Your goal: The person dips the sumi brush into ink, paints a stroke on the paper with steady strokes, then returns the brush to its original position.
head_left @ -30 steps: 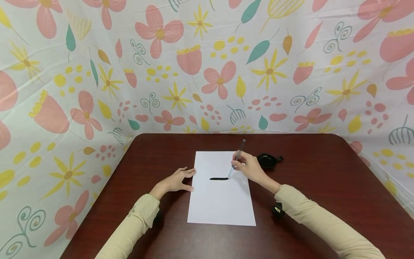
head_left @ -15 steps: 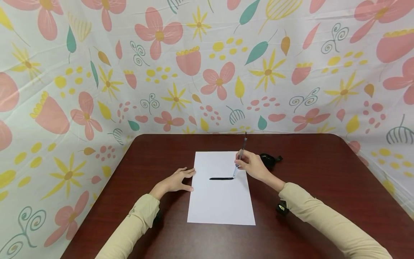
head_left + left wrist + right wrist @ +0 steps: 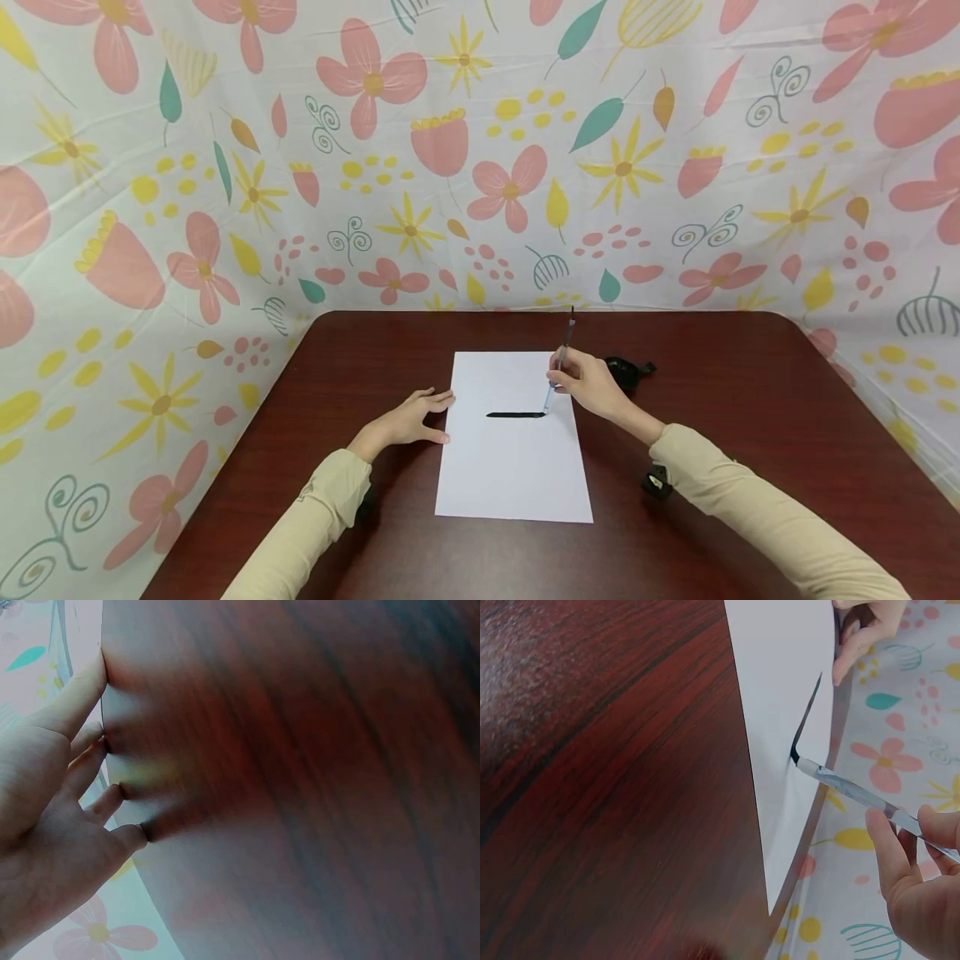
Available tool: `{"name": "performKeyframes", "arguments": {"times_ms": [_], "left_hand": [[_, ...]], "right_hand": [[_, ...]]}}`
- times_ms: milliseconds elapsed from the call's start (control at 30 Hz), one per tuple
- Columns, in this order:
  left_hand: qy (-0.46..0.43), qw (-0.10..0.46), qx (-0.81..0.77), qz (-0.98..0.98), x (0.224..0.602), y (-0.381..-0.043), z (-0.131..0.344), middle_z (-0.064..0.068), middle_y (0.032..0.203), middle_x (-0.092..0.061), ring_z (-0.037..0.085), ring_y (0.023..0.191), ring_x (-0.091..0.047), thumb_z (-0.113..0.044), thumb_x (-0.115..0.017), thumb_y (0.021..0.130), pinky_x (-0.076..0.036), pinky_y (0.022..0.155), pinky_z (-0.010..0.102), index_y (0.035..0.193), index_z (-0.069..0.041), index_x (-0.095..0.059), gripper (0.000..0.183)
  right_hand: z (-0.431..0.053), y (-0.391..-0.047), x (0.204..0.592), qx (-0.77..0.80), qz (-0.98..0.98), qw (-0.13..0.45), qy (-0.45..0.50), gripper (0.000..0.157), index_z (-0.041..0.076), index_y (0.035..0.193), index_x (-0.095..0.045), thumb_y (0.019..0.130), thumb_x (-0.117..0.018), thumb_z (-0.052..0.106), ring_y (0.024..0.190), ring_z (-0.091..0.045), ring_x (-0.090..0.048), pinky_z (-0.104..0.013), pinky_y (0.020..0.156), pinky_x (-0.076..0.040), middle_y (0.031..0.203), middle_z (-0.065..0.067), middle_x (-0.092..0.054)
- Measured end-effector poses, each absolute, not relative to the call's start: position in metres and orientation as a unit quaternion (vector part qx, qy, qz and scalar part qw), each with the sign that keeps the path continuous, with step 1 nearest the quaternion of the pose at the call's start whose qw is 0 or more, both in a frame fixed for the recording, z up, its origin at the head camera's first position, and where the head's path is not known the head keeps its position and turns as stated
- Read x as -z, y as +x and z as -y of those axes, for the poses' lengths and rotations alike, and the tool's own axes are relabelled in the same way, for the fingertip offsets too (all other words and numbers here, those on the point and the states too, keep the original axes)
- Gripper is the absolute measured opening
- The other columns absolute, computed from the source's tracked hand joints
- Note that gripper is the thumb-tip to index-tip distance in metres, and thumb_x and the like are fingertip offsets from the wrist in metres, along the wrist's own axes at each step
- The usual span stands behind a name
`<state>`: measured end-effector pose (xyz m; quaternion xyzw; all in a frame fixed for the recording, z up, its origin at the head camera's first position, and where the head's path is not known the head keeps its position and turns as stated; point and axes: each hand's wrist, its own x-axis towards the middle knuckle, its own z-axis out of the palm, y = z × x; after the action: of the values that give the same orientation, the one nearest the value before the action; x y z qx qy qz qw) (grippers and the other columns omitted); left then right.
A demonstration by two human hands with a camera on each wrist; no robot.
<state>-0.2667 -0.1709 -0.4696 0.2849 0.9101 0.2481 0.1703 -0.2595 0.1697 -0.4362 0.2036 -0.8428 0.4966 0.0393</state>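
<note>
A white sheet of paper [image 3: 513, 479] lies on the dark table, with one black horizontal stroke [image 3: 514, 415] across its middle. My right hand [image 3: 590, 383] pinches a slim brush [image 3: 557, 374], held steeply tilted. The brush's black tip meets the right end of the stroke; the right wrist view shows the brush [image 3: 855, 793] with its pale handle between thumb and fingers. My left hand [image 3: 407, 419] rests at the paper's left edge with fingers spread. In the left wrist view, the fingertips of that left hand [image 3: 56, 799] touch down along the edge.
A small glossy black object [image 3: 622, 372] sits behind my right hand, partly hidden by it; its kind is unclear. A black device [image 3: 657, 482] is at the right cuff. The reddish-brown table [image 3: 750, 392] meets a flower-patterned cloth [image 3: 510, 242] behind and at the sides.
My right hand has moved a little to the right with the brush, and the black stroke has grown longer that way. The left hand and the paper stay in place.
</note>
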Motion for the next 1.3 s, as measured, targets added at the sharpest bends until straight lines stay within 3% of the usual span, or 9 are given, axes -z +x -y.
{"name": "performKeyframes", "arguments": {"times_ms": [233,733,900,1133,1300], "left_hand": [[0.293,0.168,-0.248,-0.908,0.469,-0.266,0.171,0.014,0.158,-0.028,0.045,0.147,-0.013,-0.029,-0.071,0.087,-0.023,0.114,0.06,0.148,-0.003,-0.036,0.075],[0.291,0.169,-0.246,-0.909,0.471,-0.266,0.172,0.013,0.159,-0.027,0.045,0.147,-0.012,-0.03,-0.071,0.087,-0.023,0.114,0.06,0.149,-0.003,-0.035,0.076],[0.289,0.171,-0.246,-0.909,0.469,-0.265,0.172,0.012,0.159,-0.027,0.044,0.147,-0.012,-0.029,-0.071,0.088,-0.024,0.114,0.06,0.149,-0.004,-0.035,0.075],[0.289,0.17,-0.249,-0.909,0.468,-0.265,0.171,0.012,0.159,-0.027,0.044,0.147,-0.012,-0.029,-0.07,0.088,-0.024,0.114,0.06,0.149,-0.004,-0.035,0.075],[0.287,0.169,-0.247,-0.91,0.467,-0.264,0.171,0.012,0.159,-0.027,0.044,0.147,-0.012,-0.029,-0.07,0.088,-0.024,0.113,0.06,0.149,-0.004,-0.035,0.075]], "right_hand": [[-0.173,-0.261,0.437,-0.485,0.851,0.044,0.198,0.008,0.007,0.1,-0.059,0.094,-0.063,0.011,0.09,-0.028,-0.072,-0.032,0.072,-0.059,0.094,-0.013,-0.066],[-0.18,-0.261,0.428,-0.507,0.842,0.045,0.18,0.014,0.005,0.104,-0.059,0.095,-0.062,0.015,0.09,-0.033,-0.071,-0.044,0.077,-0.058,0.096,-0.018,-0.066],[-0.182,-0.263,0.426,-0.518,0.836,0.067,0.17,0.02,0.001,0.106,-0.059,0.095,-0.062,0.017,0.092,-0.032,-0.071,-0.039,0.077,-0.058,0.099,-0.02,-0.067],[-0.179,-0.249,0.408,-0.532,0.823,0.098,0.171,0.016,-0.006,0.105,-0.058,0.094,-0.06,0.005,0.093,-0.04,-0.069,-0.033,0.074,-0.058,0.101,-0.031,-0.066],[-0.176,-0.24,0.397,-0.541,0.817,0.101,0.172,0.016,-0.008,0.104,-0.058,0.093,-0.061,0.002,0.095,-0.043,-0.068,-0.027,0.074,-0.058,0.099,-0.029,-0.066]]}}
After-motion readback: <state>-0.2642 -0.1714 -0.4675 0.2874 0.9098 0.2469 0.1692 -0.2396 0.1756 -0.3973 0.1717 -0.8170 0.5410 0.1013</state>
